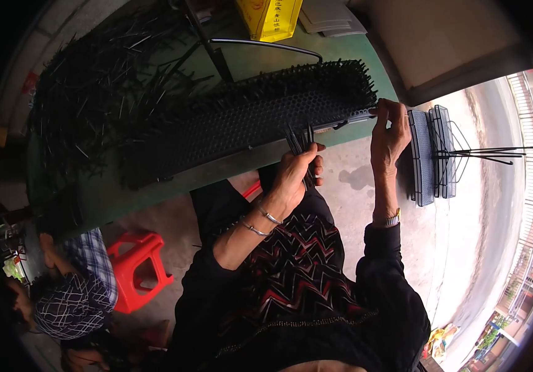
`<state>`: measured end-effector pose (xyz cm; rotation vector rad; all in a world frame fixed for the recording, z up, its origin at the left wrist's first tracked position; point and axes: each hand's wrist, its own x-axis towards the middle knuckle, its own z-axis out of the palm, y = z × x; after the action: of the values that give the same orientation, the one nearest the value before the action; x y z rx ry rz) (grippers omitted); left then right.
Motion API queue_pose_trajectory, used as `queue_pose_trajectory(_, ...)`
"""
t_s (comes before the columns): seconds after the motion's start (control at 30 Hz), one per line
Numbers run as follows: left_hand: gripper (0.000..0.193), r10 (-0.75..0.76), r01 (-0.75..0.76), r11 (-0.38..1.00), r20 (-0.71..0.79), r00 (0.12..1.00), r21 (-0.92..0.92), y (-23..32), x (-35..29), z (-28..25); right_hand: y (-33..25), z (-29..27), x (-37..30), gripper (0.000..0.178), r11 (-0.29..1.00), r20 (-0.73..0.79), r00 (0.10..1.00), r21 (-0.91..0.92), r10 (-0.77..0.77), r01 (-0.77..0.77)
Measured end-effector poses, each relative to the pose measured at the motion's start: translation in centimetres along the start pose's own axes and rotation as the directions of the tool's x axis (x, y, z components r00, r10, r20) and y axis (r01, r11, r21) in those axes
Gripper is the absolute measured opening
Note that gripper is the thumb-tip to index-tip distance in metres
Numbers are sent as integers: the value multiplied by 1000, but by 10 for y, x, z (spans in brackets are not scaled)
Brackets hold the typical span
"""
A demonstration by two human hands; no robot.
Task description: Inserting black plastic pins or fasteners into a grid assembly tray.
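A long black perforated panel [229, 132] lies slanted across the table, with dense short black bristle-like pieces [291, 87] standing along its far side and right end. My left hand [294, 180] is closed round a small bundle of thin black strips [303, 141], just in front of the panel's near edge. At the panel's right end my right hand [391, 133] is closed, thumb and fingertips pinched together by the corner. Whatever is in that pinch is too small to make out.
Loose black strips [102, 87] heap over the left of the green table [118, 208]. A black metal bar [266, 43] and a yellow box [273, 18] are behind the panel. Wire-framed panels [431, 155] stand at right. A red stool [139, 273] and another person [74, 304] are at left.
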<state>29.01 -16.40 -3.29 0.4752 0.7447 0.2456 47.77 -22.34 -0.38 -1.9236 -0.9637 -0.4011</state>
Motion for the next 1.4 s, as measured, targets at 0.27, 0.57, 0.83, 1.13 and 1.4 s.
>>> queue_pose_trajectory(0.27, 25, -74, 74, 997, 48, 996, -3, -10, -7, 1, -3, 3, 2, 7, 966, 153, 988, -257, 25, 15)
queue_pose_trajectory(0.57, 32, -98, 89, 991, 94, 991, 100, -41, 3, -6, -87, 40, -29, 29, 880, 351, 816, 52, -459, 472)
queue_pose_trajectory(0.83, 28, -12, -28, 995, 373, 928, 100, -8, -20, 4, -195, 63, -68, 18, 358, 283, 258, 394, -924, 847)
queue_pose_trajectory(1.13, 29, 109, -194, 969, 439, 892, 154, 13, -32, 0, -226, 59, -86, 16, 202, 302, 105, 311, -947, 929)
queue_pose_trajectory(1.4, 28, 113, -196, 969, 429, 896, 152, 13, -32, -6, -226, 66, -92, 16, 239, 309, 142, 305, -940, 922)
